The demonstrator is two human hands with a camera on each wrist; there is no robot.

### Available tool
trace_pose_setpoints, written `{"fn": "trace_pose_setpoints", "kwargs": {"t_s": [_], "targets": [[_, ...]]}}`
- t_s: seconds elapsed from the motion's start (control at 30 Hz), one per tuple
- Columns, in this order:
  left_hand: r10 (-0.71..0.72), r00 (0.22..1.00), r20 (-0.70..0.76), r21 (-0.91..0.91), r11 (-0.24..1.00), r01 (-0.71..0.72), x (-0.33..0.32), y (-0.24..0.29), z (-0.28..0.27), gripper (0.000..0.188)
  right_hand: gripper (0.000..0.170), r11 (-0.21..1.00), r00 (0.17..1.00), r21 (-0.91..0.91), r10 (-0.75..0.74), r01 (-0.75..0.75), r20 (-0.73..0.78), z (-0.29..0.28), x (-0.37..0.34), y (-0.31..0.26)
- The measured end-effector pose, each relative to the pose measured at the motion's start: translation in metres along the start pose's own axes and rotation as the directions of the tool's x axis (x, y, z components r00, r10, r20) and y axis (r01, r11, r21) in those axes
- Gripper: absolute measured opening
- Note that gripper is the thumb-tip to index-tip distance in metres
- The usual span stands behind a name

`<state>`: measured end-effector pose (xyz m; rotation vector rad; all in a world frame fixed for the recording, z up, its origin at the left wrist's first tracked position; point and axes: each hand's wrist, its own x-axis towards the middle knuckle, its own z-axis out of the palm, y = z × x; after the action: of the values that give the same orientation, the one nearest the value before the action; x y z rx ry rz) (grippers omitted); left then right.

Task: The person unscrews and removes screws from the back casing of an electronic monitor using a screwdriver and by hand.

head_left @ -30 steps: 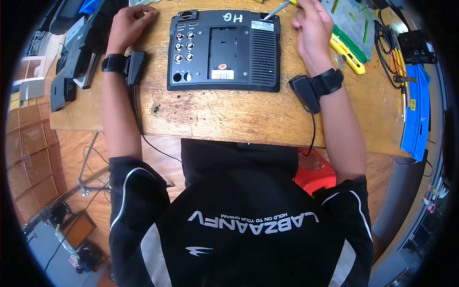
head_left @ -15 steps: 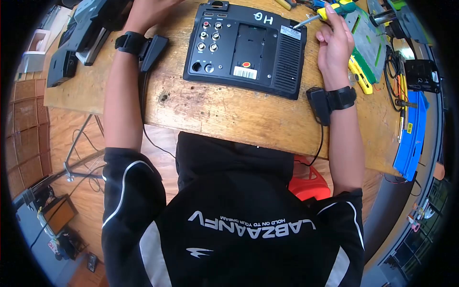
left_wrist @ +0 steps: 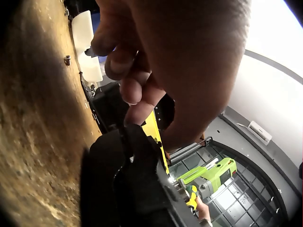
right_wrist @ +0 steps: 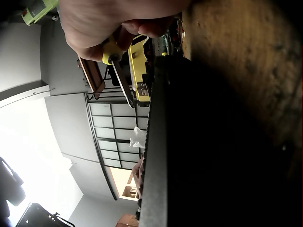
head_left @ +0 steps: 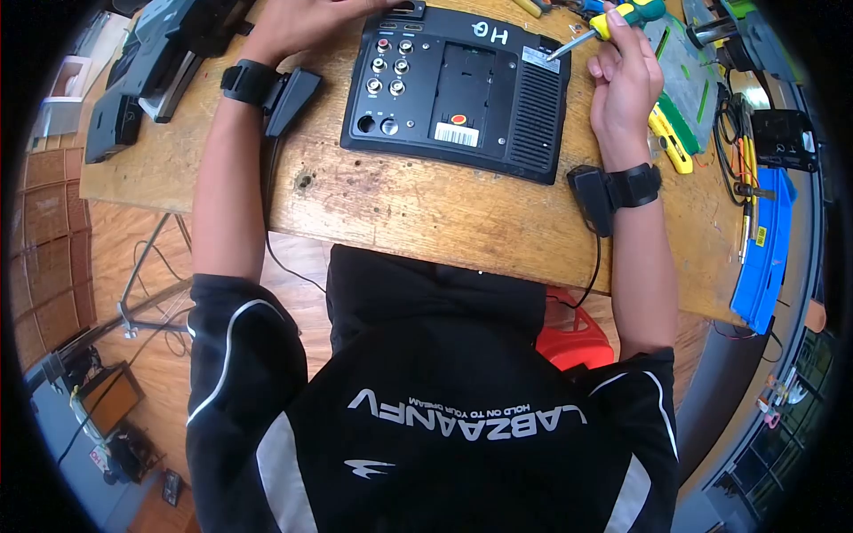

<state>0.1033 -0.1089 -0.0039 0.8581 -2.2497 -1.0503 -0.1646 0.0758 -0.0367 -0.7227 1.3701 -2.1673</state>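
Observation:
A black device point(head_left: 413, 133) with round connectors, a recessed panel and ribbed vents lies back up on the wooden table. Fingers of the left hand point(head_left: 298, 25) reach the device's upper left corner; the left wrist view shows this hand point(left_wrist: 137, 56) with bent fingers, one fingertip at the device point(left_wrist: 137, 179). The right hand point(head_left: 624, 89) grips a yellow-green screwdriver point(head_left: 613, 24), its shaft pointing left over the label near the upper right corner. From the right wrist, the screwdriver point(right_wrist: 120, 80) tip appears raised off the device point(right_wrist: 158, 189); the right hand point(right_wrist: 118, 23) surrounds its handle.
Black equipment point(head_left: 115, 124) stands on the left. Right of the device lie a yellow cutter point(head_left: 671, 142), a green-edged tray point(head_left: 680, 80), cables, pens and a blue bin point(head_left: 766, 253). A power tool point(head_left: 733, 44) is at the upper right.
Over the last second the view has shifted. The left hand has moved right to the device's corner. The screwdriver tip has shifted slightly over the label, still gripped by the right hand.

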Motion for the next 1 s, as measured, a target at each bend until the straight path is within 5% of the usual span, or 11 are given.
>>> {"fn": "trace_pose_setpoints", "kwargs": {"t_s": [0.1,0.23,0.3,0.4,0.6,0.7,0.77,0.8,0.87,0.93,1.0], "targets": [[0.131,0.991,0.022,0.137,0.982,-0.133,0.000,0.004,0.000,0.028,0.008,0.997,0.998,-0.060,-0.035,0.038,0.058,-0.003,0.002,0.001],[0.091,0.994,0.064,0.064,0.993,-0.095,-0.001,0.008,0.004,0.031,0.008,0.999,0.999,-0.031,-0.024,0.026,0.049,0.000,-0.001,0.000],[0.281,0.956,0.078,0.152,0.945,-0.290,0.003,0.006,0.004,0.033,0.008,0.999,0.999,-0.021,-0.032,0.033,0.042,0.000,0.000,-0.001],[0.147,0.988,0.046,0.044,0.988,-0.149,-0.001,0.008,0.009,0.034,0.008,0.999,0.997,-0.029,-0.032,0.034,0.073,-0.001,-0.002,0.000],[0.190,0.980,-0.057,0.208,0.962,-0.174,0.001,0.008,0.012,0.032,0.009,0.991,0.990,-0.102,-0.079,0.091,0.119,0.002,-0.007,-0.007],[0.196,0.977,-0.089,0.166,0.970,-0.179,0.002,0.004,0.013,0.033,0.015,0.972,0.973,-0.157,-0.144,0.174,0.181,0.008,-0.012,-0.008],[0.182,0.979,-0.090,0.176,0.971,-0.165,0.002,0.006,0.011,0.033,0.025,0.873,0.826,0.015,-0.468,0.488,0.314,0.015,-0.011,0.005],[0.165,0.982,-0.089,0.184,0.972,-0.147,0.000,0.006,0.011,0.033,0.025,0.873,0.825,0.016,-0.467,0.488,0.319,0.013,-0.014,0.002],[0.168,0.981,-0.101,0.150,0.977,-0.152,0.001,0.002,0.012,0.033,0.032,0.954,0.850,-0.057,-0.235,0.295,0.471,0.006,-0.028,-0.009],[0.174,0.978,-0.113,0.122,0.979,-0.160,0.001,0.001,0.011,0.033,0.033,0.945,0.874,-0.059,-0.272,0.321,0.402,0.016,-0.037,-0.013],[0.108,0.990,-0.089,0.051,0.993,-0.103,0.001,0.001,0.010,0.033,0.031,0.913,0.838,-0.209,-0.206,0.351,0.506,0.009,-0.036,-0.017]]}}
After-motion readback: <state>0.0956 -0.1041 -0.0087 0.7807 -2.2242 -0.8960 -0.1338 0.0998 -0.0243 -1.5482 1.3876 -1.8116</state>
